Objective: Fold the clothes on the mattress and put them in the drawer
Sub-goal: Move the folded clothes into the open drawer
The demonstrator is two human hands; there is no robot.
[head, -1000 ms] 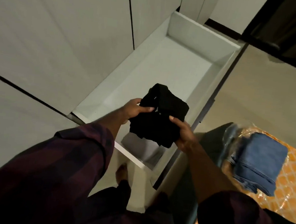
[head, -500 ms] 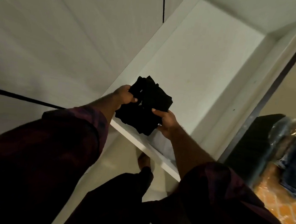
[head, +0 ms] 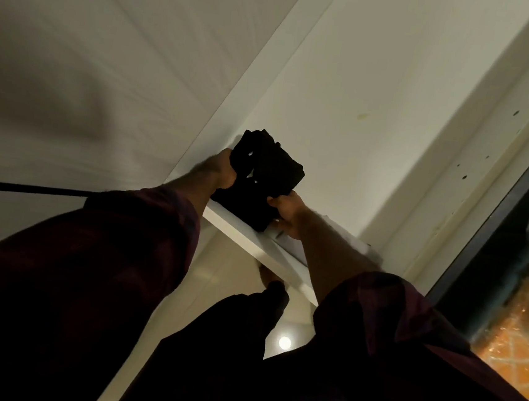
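A folded black garment (head: 267,176) is low inside the open white drawer (head: 379,98), at its near left corner. My left hand (head: 220,172) grips the garment's left edge against the drawer's left wall. My right hand (head: 284,213) holds its near right corner just inside the drawer's front panel (head: 252,244). Whether the garment touches the drawer floor is hidden by my hands. The rest of the drawer floor is bare white with a small stain.
White wardrobe doors (head: 107,72) rise on the left. The mattress (head: 518,338), orange-patterned under plastic wrap, lies at the right edge beyond the dark drawer rail. My bare foot (head: 268,281) stands on the tiled floor below the drawer front.
Both hands have carried the black garment down and left into the drawer's near left corner. My head has leaned closer, so the folded jeans on the mattress are out of view.
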